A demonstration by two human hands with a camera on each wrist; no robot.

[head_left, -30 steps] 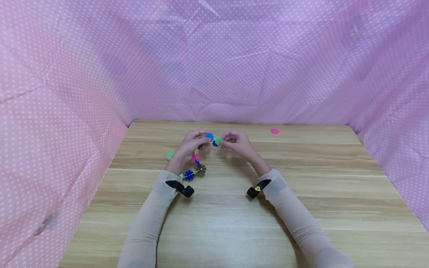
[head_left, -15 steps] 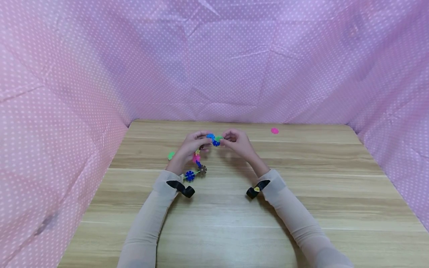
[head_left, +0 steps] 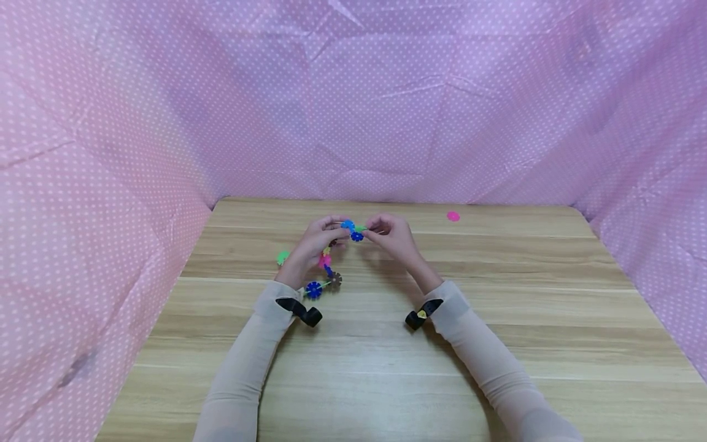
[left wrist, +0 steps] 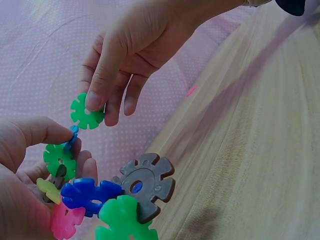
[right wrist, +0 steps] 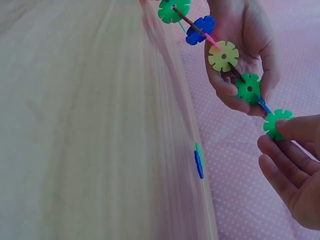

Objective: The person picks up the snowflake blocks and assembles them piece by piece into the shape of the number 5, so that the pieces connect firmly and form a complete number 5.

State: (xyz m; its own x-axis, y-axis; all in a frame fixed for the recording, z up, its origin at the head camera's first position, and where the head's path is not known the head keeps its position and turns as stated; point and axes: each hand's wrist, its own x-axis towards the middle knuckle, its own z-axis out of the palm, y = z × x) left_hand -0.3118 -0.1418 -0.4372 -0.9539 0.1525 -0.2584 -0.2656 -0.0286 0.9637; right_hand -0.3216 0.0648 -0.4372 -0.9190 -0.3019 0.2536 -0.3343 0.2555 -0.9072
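Note:
Slotted plastic snowflake discs in several colours are joined into a chain. My left hand (head_left: 319,240) pinches a light blue disc (head_left: 348,225) at the chain's end, while the rest hangs past the palm toward the wrist. In the left wrist view, a brown disc (left wrist: 156,182) and a dark blue disc (left wrist: 90,196) of the chain show up close. My right hand (head_left: 393,236) pinches a green disc (left wrist: 86,112) between thumb and fingers. That green disc meets the light blue one at its edge; how deep the slots engage cannot be told.
A loose dark blue disc (head_left: 357,236) appears just below the hands, seemingly on the wooden table (head_left: 364,368). Another green disc (head_left: 283,257) lies left of the left wrist, and a pink disc (head_left: 453,217) near the far edge. Pink dotted cloth (head_left: 353,123) surrounds the table.
The green disc in my right hand has tilted and now looks thinner, more edge-on, beside the light blue disc. Both hands have otherwise barely moved.

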